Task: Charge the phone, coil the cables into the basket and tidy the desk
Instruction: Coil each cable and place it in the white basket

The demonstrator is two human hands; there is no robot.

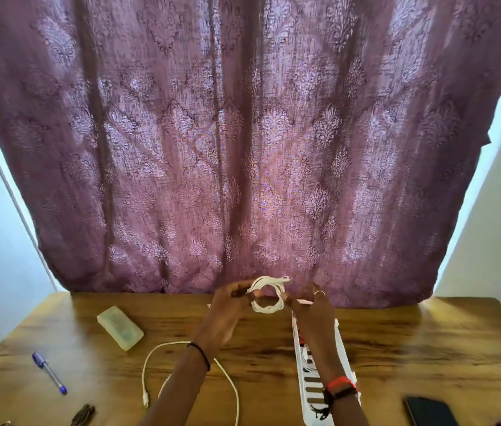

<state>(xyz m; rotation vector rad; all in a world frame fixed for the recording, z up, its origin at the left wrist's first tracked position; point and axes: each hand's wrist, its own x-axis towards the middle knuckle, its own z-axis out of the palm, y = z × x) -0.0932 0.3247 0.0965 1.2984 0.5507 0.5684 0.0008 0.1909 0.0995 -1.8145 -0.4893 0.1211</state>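
Purple patterned curtain hangs behind the wooden bench. Both hands are raised above its far edge. The left hand pinches one side of a coiled white cable and the right hand grips the other. A white slotted basket lies under the right forearm. A loose white cable lies below the left forearm, and a black phone sits right of the right wrist.

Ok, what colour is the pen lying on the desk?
The pen is blue, with a paler barrel; the head view shows it.
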